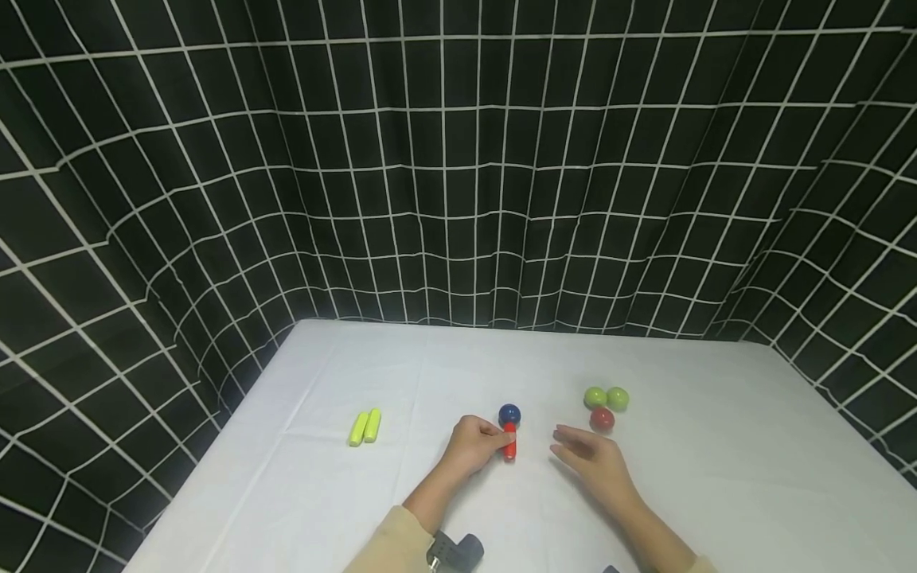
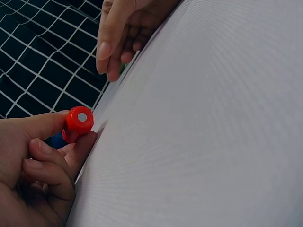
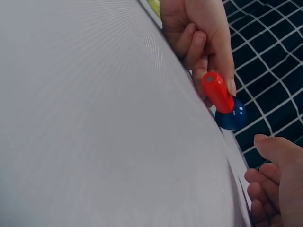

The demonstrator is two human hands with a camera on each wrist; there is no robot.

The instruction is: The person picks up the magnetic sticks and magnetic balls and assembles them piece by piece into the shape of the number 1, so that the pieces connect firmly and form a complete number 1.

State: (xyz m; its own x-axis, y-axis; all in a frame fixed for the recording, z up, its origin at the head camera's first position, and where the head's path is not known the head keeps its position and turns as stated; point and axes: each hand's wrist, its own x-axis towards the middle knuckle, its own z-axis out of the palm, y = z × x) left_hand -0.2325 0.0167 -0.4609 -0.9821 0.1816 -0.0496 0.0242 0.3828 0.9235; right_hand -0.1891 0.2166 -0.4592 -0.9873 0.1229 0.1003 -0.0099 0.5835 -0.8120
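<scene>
Near the middle of the table, my left hand [image 1: 473, 442] pinches a short red rod [image 1: 509, 442] between thumb and fingers. A shiny blue ball [image 1: 509, 414] lies at the rod's far end and appears to touch it. In the left wrist view a small grey disc shows on the near end of the red rod [image 2: 79, 120]. To the right of the rod my right hand [image 1: 591, 464] holds nothing, its thumb and fingers apart. A red ball [image 1: 602, 419] and two green balls [image 1: 595, 397] sit together just beyond the right hand.
Two yellow-green rods [image 1: 365, 427] lie side by side on the left of the white-covered table [image 1: 344, 493]. A black cloth with a white grid [image 1: 444, 199] hangs behind the table and on both sides. A dark wrist device [image 1: 458, 551] is strapped to the left wrist.
</scene>
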